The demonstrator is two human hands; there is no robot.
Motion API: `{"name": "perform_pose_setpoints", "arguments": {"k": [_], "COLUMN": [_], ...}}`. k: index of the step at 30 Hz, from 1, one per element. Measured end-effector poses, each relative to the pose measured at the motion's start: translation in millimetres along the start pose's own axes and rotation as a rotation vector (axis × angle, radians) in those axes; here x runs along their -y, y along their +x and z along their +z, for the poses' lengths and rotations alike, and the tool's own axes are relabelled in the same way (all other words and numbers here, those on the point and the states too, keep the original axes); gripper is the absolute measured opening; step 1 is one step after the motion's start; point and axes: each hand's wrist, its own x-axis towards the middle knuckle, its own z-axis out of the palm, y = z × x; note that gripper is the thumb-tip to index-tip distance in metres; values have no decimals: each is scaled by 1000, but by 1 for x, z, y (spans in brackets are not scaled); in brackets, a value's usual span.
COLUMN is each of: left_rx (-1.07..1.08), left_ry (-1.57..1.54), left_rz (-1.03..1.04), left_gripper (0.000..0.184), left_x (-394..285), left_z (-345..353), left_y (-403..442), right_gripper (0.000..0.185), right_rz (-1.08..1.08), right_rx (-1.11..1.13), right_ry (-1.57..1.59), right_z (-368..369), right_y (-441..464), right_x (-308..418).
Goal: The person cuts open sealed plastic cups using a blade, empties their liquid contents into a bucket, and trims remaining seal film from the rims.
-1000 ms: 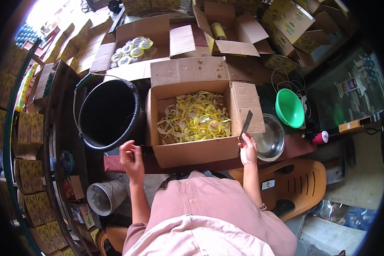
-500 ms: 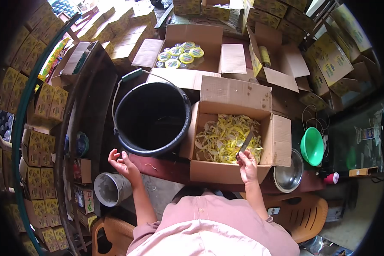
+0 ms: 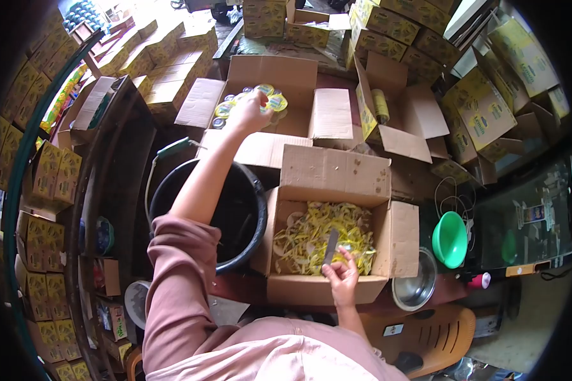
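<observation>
My left hand (image 3: 250, 113) reaches over the bucket into an open carton (image 3: 270, 71) of round cups (image 3: 278, 102) with yellow-and-green lids. Its fingers bend down at the cups and are mostly hidden, so their grip is unclear. In my right hand (image 3: 342, 277) is a short, flat, dark knife (image 3: 331, 246), pinched near its lower end with the blade pointing up and away. That hand is above the front of a second carton (image 3: 327, 291), which holds a heap of thin yellow and clear plastic strips (image 3: 324, 222).
A black bucket (image 3: 258, 219) with a wire handle stands left of the strip carton. On the right are a metal bowl (image 3: 419, 289), a green bowl (image 3: 450, 240) and a glass-topped case (image 3: 527, 216). Another open carton (image 3: 419, 120) holds a yellow roll (image 3: 380, 105). Stacked cartons (image 3: 47, 171) line the left.
My left hand has gone from beside the bucket forward into the carton of cups. My right hand still holds the knife over the strips. The view has shifted slightly.
</observation>
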Motion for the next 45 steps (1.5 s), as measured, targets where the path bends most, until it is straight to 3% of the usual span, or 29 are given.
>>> {"name": "perform_pose_setpoints", "arguments": {"k": [5, 9, 15, 26, 30, 34, 35, 39, 41, 43, 45], "left_rx": [156, 155, 111, 59, -78, -293, -307, -526, -640, -792, -776], "left_ry": [301, 391, 517, 592, 420, 43, -44, -224, -448, -868, -1155], "left_rz": [-236, -325, -230, -238, -302, -181, -224, -75, -24, -54, -170], "left_gripper": [55, 68, 87, 79, 80, 80, 84, 104, 108, 108, 102], "left_x": [24, 36, 62, 71, 64, 53, 40, 19, -13, -14, -59], "left_z": [85, 122, 170, 206, 209, 177, 159, 103, 64, 54, 10], "left_y": [63, 86, 115, 132, 118, 114, 112, 112, 99, 119, 98], "right_gripper": [58, 58, 57, 55, 51, 51, 51, 52, 50, 50, 51], "right_rz": [-70, -66, -34, 44, 2, 15, 4, -56, -96, -140, -243], "right_rx": [-20, -94, -161, -188, -190, -203, -203, -199, -186, -195, -187], "right_ry": [-213, -205, -177, -144, -175, -126, -128, -77, -83, -86, -97], "right_z": [-17, -32, -48, -55, -62, -58, -58, -50, -48, -47, -50], "right_y": [10, 25, 47, 61, 63, 53, 49, 27, 12, -6, -19], "right_x": [4, 5, -3, -8, -9, 3, 2, 10, 15, 20, 19]}}
